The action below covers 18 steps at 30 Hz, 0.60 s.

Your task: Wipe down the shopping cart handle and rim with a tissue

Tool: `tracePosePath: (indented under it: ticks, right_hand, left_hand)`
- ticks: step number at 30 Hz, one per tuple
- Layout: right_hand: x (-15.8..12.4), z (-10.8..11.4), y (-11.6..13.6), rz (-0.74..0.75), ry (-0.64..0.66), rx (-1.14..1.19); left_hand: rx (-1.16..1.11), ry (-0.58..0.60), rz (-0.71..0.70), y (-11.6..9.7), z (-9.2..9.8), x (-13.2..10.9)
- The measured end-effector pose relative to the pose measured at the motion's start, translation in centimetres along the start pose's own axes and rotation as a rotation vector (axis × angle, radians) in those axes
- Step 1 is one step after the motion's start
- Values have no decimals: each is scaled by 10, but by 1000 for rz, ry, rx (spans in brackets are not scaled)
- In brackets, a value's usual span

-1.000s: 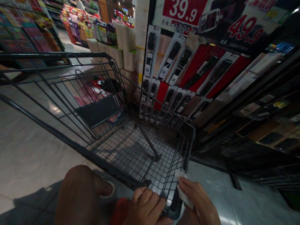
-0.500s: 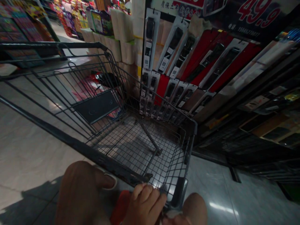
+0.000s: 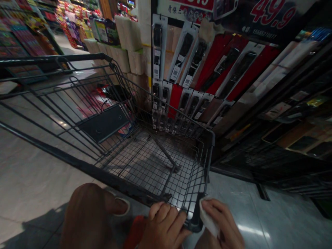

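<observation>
My left hand (image 3: 164,224) rests at the bottom centre with its fingers wrapped over the near rim of a dark metal shopping cart (image 3: 103,176). Just right of the cart's near corner, my right hand (image 3: 223,221) holds a white cloth (image 3: 209,218) under bent fingers, beside the black corner piece (image 3: 197,211). The wire basket floor (image 3: 145,166) shows a bar lying across it. A dark panel (image 3: 105,122) is fixed to the cart's left end.
Packaged straps (image 3: 185,52) hang on a display behind the cart. Stacked paper rolls (image 3: 124,34) stand at the upper left. Dark shelves with goods (image 3: 298,138) line the right side. My bent knee (image 3: 85,214) is at the lower left, above the tiled floor (image 3: 26,152).
My right hand has come up from the bottom edge to the cart's corner with the white cloth. My left hand stays on the rim. The view has shifted slightly.
</observation>
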State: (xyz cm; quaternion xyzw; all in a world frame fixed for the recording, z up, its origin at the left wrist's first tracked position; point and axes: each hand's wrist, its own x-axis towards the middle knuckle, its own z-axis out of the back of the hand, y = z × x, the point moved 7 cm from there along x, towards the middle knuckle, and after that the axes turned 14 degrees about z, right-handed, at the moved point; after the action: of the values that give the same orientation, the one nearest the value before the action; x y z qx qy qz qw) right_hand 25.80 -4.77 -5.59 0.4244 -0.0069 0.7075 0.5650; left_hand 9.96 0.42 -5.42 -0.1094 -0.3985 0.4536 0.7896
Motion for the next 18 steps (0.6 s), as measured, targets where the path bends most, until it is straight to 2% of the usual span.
tracePosePath:
  ticks: [4,10,18]
  right_hand:
    - [4,-4,-15,-67,-74,-24]
    - [16,5,-7,-177,-301,2]
    - [-13,-1,2,-244,-476,164]
  left_hand:
    - [-10,4,-1,-4,-6,7]
    - [28,22,3,-9,-14,16]
    - [4,-12,12,-9,-9,15]
